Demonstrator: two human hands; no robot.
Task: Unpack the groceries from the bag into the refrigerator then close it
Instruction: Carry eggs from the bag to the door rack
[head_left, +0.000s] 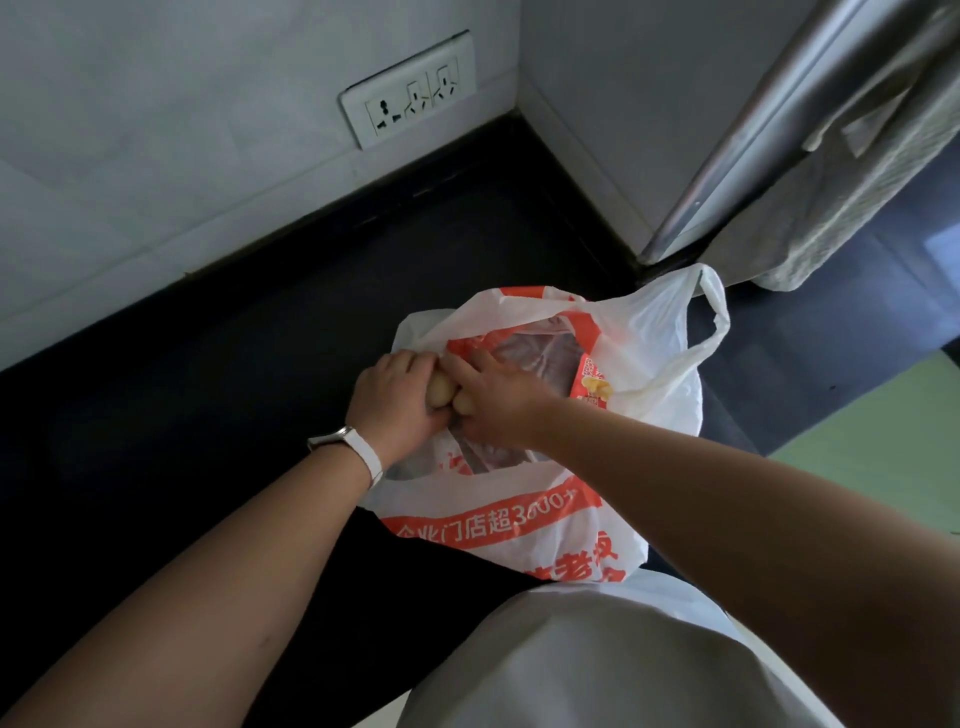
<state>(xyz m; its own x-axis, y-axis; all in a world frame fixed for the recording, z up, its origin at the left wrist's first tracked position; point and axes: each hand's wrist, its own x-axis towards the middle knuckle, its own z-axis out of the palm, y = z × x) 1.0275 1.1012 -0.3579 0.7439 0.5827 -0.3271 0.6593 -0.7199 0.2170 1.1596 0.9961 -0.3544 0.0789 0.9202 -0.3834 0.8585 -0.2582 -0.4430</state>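
Both forearms reach forward and down to the open mouth of the white and orange bag (524, 514), which stands on the dark surface (208, 389) near the wall corner. The left hand (397, 405), with a white watch (348, 447) on the wrist, has its grip curled around a pale yellow item (439, 397). The right hand (491, 400) has its grip pressed on a second pale item (464, 405) just beside the first one. Both items sit at the bag's opening, between the two hands, which touch each other.
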